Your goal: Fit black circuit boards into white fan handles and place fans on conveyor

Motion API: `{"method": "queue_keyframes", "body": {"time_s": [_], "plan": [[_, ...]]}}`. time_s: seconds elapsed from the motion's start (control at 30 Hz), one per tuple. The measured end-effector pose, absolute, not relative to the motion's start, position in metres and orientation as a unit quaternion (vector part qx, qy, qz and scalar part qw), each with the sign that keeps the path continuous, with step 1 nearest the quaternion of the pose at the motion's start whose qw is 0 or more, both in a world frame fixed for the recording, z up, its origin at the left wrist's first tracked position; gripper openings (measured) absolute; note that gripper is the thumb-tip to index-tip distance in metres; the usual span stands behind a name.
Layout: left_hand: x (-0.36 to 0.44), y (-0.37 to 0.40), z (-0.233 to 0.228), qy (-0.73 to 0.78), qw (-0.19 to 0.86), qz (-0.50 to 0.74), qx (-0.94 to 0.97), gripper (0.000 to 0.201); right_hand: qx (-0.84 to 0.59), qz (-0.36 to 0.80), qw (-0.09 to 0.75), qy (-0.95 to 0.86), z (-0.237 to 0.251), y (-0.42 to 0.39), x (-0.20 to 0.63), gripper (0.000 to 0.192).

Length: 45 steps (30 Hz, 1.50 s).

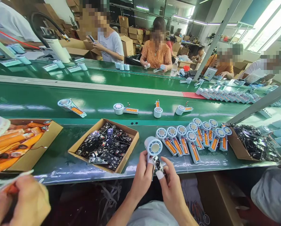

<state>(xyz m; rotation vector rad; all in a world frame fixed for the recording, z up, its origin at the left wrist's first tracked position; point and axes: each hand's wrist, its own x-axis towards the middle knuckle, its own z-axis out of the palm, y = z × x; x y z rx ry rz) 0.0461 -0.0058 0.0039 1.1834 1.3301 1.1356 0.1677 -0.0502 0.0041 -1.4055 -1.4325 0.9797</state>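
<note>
My left hand (141, 174) is closed around a pale blue fan housing (154, 147), its round slotted head tilted up toward me. Between the thumb and fingers of my right hand (172, 182) is a small black circuit board (158, 164), held against the handle part of the housing. White wraps cover both thumb tips. The lower end of the handle is hidden by my hands. Just right of them, several similar fan housings (181, 130) with orange batteries in their handles lie on the bench. An open carton of black circuit boards (135, 139) sits to the left.
Farther left is a carton of orange-wrapped batteries (53, 130), and a co-worker's hand (29, 201) is blurred at lower left. Another carton of boards (236, 150) stands right. Several fan housings lie on the green conveyor (95, 94). A slanted metal post (260, 103) crosses the right side.
</note>
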Motion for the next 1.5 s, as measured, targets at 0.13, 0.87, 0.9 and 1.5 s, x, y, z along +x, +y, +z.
{"method": "queue_keyframes", "body": {"time_s": [0.13, 0.87, 0.9, 1.5], "plan": [[0.048, -0.005, 0.001, 0.550, 0.489, 0.481, 0.477, 0.022, -0.568, 0.254, 0.457, -0.635, -0.011, -0.050, 0.165, 0.039], [0.057, 0.002, -0.019, 0.550, 0.522, 0.503, 0.415, 0.048, -0.542, 0.169, 0.200, -0.798, 0.007, -0.016, 0.171, 0.072], [0.056, 0.002, -0.020, 0.555, 0.526, 0.499, 0.408, 0.048, -0.532, 0.178, 0.175, -0.809, 0.012, -0.014, 0.174, 0.073], [-0.030, 0.041, 0.039, 0.680, 0.171, 0.219, 0.678, 0.036, -0.550, -0.077, 0.248, -0.794, -0.046, 0.008, 0.151, 0.061]]}}
